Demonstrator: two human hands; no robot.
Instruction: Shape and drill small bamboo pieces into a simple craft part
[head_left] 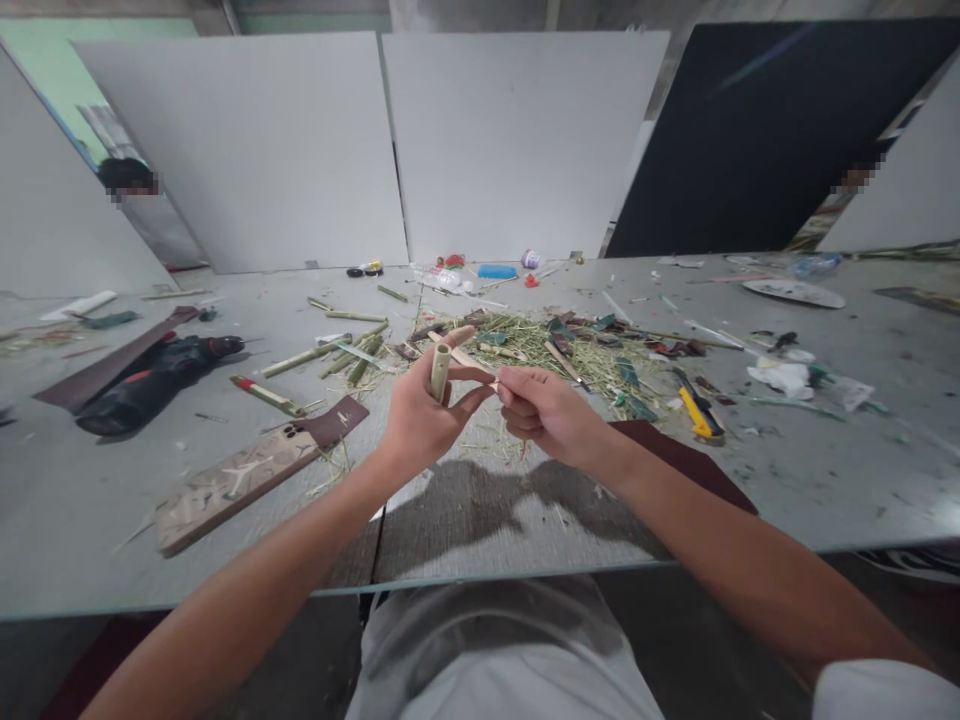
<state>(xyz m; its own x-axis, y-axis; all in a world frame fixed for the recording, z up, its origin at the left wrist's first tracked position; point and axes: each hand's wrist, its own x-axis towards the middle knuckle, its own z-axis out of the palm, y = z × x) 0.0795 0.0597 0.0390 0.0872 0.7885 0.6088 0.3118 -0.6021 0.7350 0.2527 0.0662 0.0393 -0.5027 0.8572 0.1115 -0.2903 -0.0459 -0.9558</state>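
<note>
My left hand [424, 410] is closed around a short green bamboo tube [439, 370], held upright above the table. My right hand [547, 412] pinches a thin pale wooden stick [461, 356] that slants up to the left, passing beside the top of the tube. Both hands hover over the near middle of the grey table [480, 520]. Behind them lies a heap of green bamboo shavings and offcuts [555, 350].
A scratched wooden board [240, 480] lies at the near left, a black power drill [161, 375] further left. A yellow utility knife [697, 410] sits at the right. Bamboo sticks [330, 350], a water bottle [439, 278] and small items line the back. White panels stand behind.
</note>
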